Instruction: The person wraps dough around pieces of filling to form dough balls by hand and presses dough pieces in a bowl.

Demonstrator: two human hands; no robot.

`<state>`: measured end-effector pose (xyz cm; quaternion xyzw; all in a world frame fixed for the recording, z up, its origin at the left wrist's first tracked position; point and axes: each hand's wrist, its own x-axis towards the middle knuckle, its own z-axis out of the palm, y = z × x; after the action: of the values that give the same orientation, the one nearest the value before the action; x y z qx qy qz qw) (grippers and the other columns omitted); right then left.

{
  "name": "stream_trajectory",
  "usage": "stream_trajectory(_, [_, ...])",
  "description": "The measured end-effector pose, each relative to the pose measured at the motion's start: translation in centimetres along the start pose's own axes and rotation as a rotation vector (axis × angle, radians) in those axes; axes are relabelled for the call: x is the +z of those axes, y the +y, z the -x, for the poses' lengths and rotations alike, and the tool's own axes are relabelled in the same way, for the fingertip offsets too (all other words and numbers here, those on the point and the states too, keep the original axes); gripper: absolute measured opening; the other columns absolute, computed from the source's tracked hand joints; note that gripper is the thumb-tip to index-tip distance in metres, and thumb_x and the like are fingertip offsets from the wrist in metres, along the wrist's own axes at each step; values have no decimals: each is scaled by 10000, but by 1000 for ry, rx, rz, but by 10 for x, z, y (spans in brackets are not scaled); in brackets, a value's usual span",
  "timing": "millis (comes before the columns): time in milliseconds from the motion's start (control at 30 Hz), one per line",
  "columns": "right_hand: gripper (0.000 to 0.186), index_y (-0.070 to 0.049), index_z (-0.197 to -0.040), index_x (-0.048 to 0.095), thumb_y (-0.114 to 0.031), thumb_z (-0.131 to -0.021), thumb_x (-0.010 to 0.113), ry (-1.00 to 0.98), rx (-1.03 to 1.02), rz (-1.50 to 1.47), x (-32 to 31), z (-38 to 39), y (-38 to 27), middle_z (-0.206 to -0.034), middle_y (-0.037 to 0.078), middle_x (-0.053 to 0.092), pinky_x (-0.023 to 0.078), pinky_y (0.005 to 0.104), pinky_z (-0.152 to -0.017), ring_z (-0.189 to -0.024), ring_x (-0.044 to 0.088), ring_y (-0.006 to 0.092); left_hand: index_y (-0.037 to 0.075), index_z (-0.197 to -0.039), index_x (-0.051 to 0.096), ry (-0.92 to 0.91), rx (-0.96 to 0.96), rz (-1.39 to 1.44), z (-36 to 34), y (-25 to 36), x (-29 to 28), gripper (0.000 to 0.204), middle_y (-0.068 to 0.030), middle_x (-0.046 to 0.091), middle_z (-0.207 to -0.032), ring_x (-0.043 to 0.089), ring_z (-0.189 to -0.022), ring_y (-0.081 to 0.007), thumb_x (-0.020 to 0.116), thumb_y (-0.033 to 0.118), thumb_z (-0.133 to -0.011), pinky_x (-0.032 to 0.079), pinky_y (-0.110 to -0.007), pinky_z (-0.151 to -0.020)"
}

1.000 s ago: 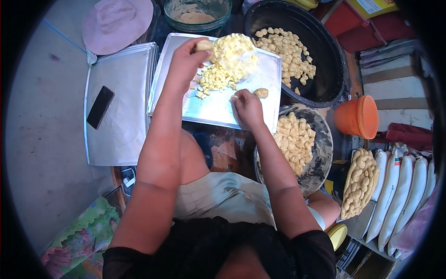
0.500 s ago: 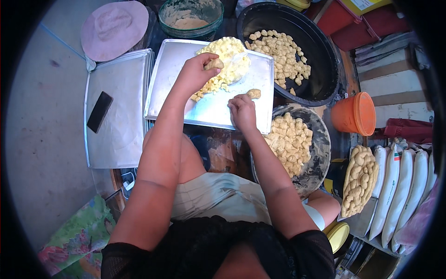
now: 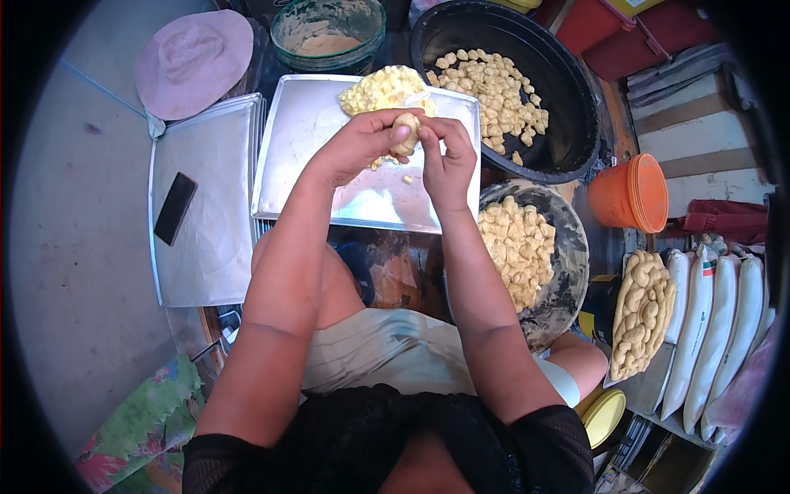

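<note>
By the person's right knee sits a round dark basin (image 3: 569, 255) heaped with dough pieces (image 3: 514, 251). Beyond it, above the metal tray (image 3: 292, 160), the left hand (image 3: 362, 144) grasps a small dough lump (image 3: 406, 134) between thumb and fingers, and the right hand (image 3: 448, 160) pinches its right edge. The lump's long axis seems to run away from the person, one end toward the tray's far rim, though fingers hide part of it. Past it lies a bag of pale yellow cubes (image 3: 378, 89); farther off, a green bowl (image 3: 290, 33).
</note>
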<state>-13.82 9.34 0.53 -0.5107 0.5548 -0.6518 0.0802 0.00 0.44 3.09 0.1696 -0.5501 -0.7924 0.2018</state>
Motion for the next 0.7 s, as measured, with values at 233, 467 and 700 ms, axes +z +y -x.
stream_trajectory(233, [254, -57, -976, 672, -273, -843, 668, -381, -6, 78, -3, 4, -6, -1410, 147, 414, 256, 426, -1062, -1289, 352, 346, 61, -1376, 452, 377, -29, -93, -8, -7, 19, 551, -4, 561, -925, 482, -805, -75, 521, 408, -954, 419, -204, -716])
stream_trajectory(467, [377, -57, -949, 529, -64, -691, 803, -534, -44, -27, -13, 13, -30, -1011, 77, 544, 426, 355, -893, -1000, 540, 237, 103, -1451, 283, 496, 10, 120, -19, -6, 12, 694, -71, 487, -1085, 523, -849, -138, 338, 590, -959, 449, -275, -765])
stream_trajectory(700, [275, -70, -1097, 488, -228, -916, 620, 353, -591, -1, -67, -20, -54, -753, 53, 548, 457, 303, -597, -654, 552, 158, 74, -1317, 480, 512, 46, -117, -22, -11, 8, 639, -63, 540, -1080, 538, -865, -134, 306, 581, -970, 445, -266, -763])
